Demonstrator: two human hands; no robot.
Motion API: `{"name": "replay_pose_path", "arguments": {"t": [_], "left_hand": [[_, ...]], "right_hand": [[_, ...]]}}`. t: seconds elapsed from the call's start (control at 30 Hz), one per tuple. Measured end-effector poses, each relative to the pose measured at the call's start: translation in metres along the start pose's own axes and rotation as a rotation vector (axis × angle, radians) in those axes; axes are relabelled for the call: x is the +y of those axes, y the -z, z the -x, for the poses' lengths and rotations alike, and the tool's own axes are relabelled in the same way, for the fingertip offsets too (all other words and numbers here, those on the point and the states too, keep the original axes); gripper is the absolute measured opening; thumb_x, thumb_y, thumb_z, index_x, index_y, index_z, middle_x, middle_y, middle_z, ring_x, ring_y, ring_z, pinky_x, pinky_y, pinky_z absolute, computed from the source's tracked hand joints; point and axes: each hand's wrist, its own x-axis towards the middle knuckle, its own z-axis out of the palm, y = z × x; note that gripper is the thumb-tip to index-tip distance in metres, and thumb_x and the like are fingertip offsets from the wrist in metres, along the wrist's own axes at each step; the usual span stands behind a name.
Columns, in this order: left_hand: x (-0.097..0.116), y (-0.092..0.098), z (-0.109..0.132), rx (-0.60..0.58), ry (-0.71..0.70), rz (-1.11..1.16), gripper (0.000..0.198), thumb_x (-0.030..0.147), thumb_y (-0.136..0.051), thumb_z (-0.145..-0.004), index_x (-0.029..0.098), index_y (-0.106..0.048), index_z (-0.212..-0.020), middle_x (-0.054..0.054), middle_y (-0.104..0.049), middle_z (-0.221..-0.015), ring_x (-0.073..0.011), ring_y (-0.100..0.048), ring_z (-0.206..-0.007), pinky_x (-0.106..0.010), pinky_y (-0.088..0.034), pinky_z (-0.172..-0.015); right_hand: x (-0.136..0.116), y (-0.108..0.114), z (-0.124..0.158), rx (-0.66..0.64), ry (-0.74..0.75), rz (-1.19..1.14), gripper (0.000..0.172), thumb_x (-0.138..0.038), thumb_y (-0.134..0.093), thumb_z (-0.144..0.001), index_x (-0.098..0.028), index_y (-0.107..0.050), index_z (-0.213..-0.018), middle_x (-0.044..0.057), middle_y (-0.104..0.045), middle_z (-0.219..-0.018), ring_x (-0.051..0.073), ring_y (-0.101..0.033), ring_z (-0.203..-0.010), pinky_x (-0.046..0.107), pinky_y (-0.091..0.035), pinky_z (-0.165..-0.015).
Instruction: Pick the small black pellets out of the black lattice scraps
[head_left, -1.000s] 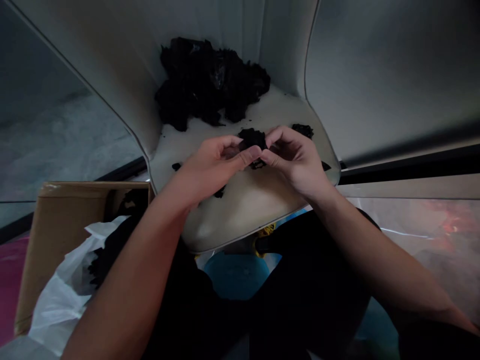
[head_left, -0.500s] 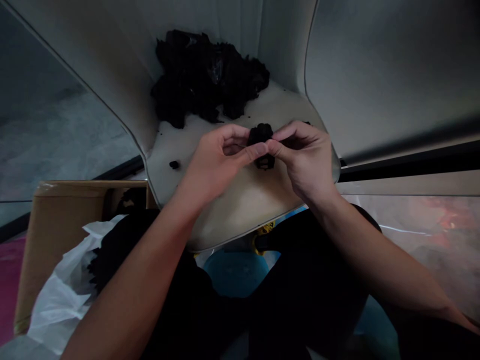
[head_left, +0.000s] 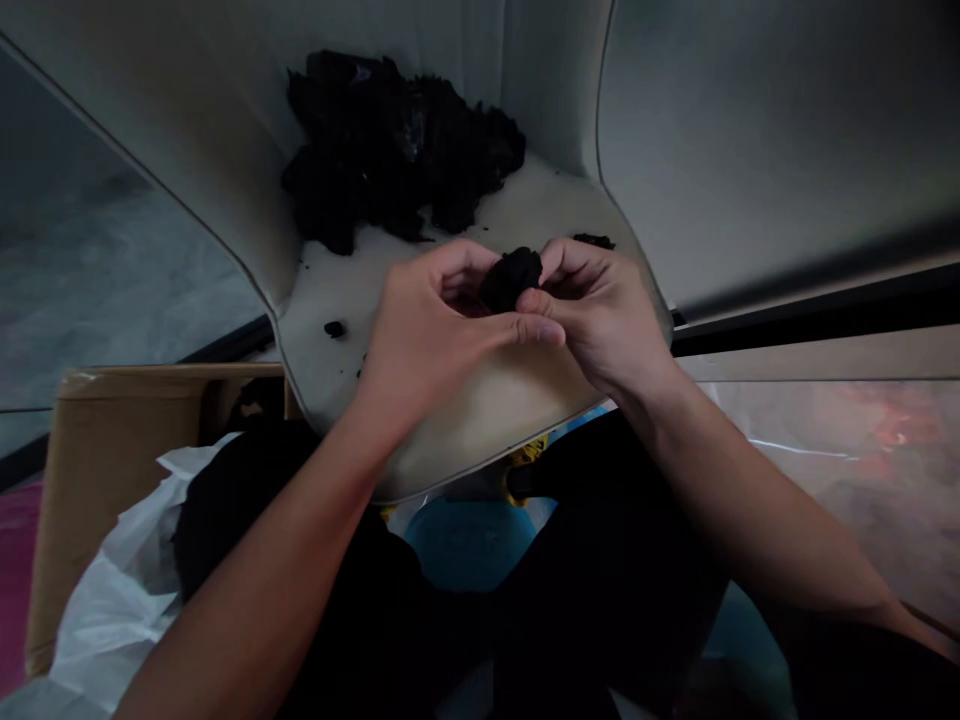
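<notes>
Between my two hands is a small black piece [head_left: 511,280], dark and lumpy; its exact kind cannot be made out. My left hand [head_left: 442,315] curls its fingers round the piece's left side, with the thumb stretched beneath it. My right hand [head_left: 589,305] pinches its right edge between thumb and forefinger. Both hands are above the pale seat of a chair [head_left: 480,400]. Beyond them on the seat lies a heap of crumpled black material [head_left: 405,150], partly shiny. A small black bit [head_left: 334,328] rests left of my left hand.
A flat dark scrap [head_left: 595,241] lies behind my right hand. At lower left stands a cardboard box [head_left: 120,420] beside a white plastic bag [head_left: 112,600]. Below the seat edge is a blue basin [head_left: 472,540]. A clear plastic sheet [head_left: 825,440] is at right.
The black piece has been turned, so its slotted lower part no longer shows. My left thumb has slid right and down beneath it. The whole view has shifted slightly.
</notes>
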Motion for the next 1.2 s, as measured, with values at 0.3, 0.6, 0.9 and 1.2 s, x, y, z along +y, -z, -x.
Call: {"name": "replay_pose_path", "arguments": {"t": [0.3, 0.6, 0.9, 1.2], "left_hand": [[0.015, 0.007, -0.001, -0.078, 0.033, 0.060, 0.013, 0.026, -0.099, -0.085, 0.023, -0.086, -0.087, 0.001, -0.087, -0.090, -0.0180, -0.082, -0.090, -0.027, -0.065, -0.083], [0.035, 0.019, 0.005, 0.060, 0.076, -0.163, 0.025, 0.000, -0.078, -0.098, 0.023, -0.088, -0.095, 0.001, -0.086, -0.083, -0.0171, -0.079, -0.075, -0.034, -0.067, -0.082], [0.043, 0.060, 0.010, 0.171, 0.165, -0.819, 0.033, 0.005, -0.063, -0.104, 0.023, -0.089, -0.116, -0.002, -0.088, -0.103, -0.0234, -0.082, -0.097, -0.032, -0.062, -0.091], [0.011, 0.062, 0.007, -0.372, 0.214, -1.140, 0.032, 0.008, -0.066, -0.102, 0.023, -0.087, -0.120, -0.009, -0.081, -0.131, -0.0343, -0.078, -0.116, -0.047, -0.063, -0.101]], "right_hand": [[-0.006, -0.001, 0.003, 0.014, 0.118, 0.090, 0.048, -0.069, -0.097, -0.088, -0.025, -0.077, -0.084, -0.001, -0.066, -0.081, 0.018, -0.067, -0.081, 0.035, -0.059, -0.079], [-0.008, 0.008, -0.003, 0.072, 0.081, 0.073, 0.054, -0.074, -0.100, -0.080, -0.026, -0.076, -0.088, -0.002, -0.068, -0.085, 0.020, -0.073, -0.089, 0.037, -0.066, -0.084], [0.002, 0.012, -0.012, 0.252, 0.130, -0.140, 0.038, -0.054, -0.100, -0.086, -0.032, -0.070, -0.092, -0.002, -0.061, -0.084, 0.019, -0.059, -0.075, 0.036, -0.059, -0.073], [-0.007, 0.009, -0.003, 0.089, -0.088, -0.098, 0.022, -0.037, -0.086, -0.096, -0.025, -0.076, -0.080, 0.000, -0.067, -0.083, 0.018, -0.062, -0.080, 0.034, -0.053, -0.082]]}}
